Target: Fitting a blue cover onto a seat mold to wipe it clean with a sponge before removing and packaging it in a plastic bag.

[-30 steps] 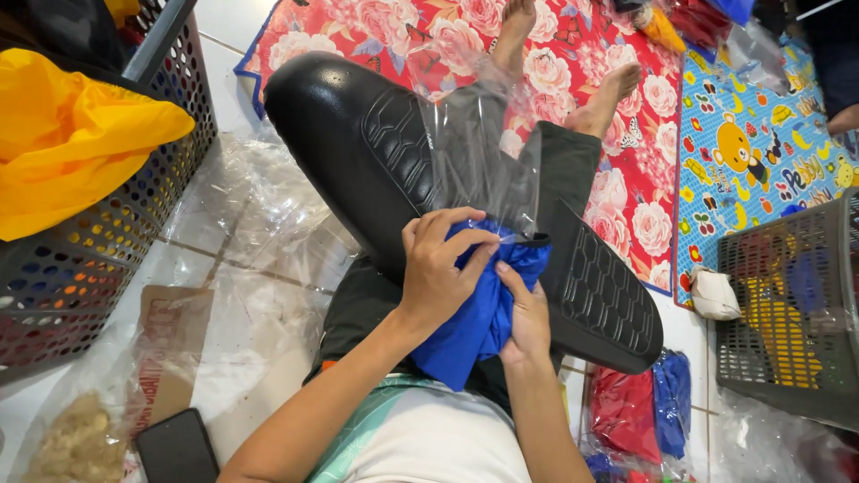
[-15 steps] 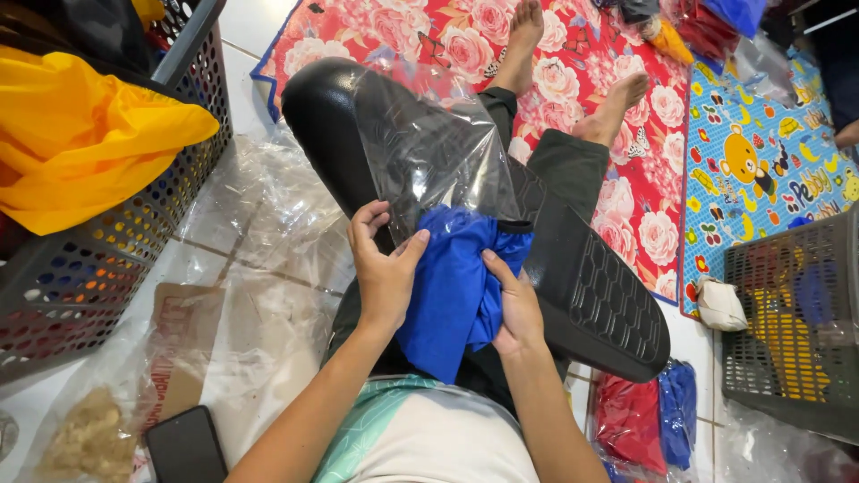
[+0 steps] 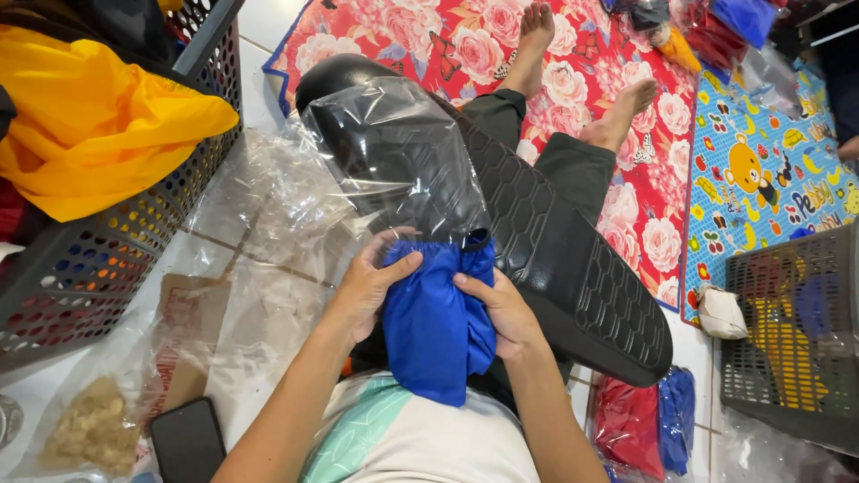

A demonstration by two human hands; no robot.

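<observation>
- A folded bright blue cloth bundle (image 3: 437,326) sits upright on the person's lap, its long axis running from the belly out towards the knees, its upper end pointing away from the body.
- That upper end meets the mouth of one clear plastic bag (image 3: 394,156), which lies out flat ahead over a long black padded cushion with a hexagon-pattern surface (image 3: 573,268); the cushion slants from upper left to lower right across the legs.
- The left hand (image 3: 369,284) is curled around the bundle's left side, thumb laid across the top of the cloth, fingers at the bag's edge.
- The right hand (image 3: 503,311) is closed on the bundle's right side, thumb pressing the cloth.
- Two hands, one blue bundle, one bag in hand.
- Two grey mesh baskets: one (image 3: 107,259) at the left holding yellow fabric (image 3: 98,125), one (image 3: 787,340) at the right.
- One black phone (image 3: 186,443) lies on the tiled floor (image 3: 259,27) by the left elbow.
- Packed red and blue cloths (image 3: 649,420) lie at the lower right.
</observation>
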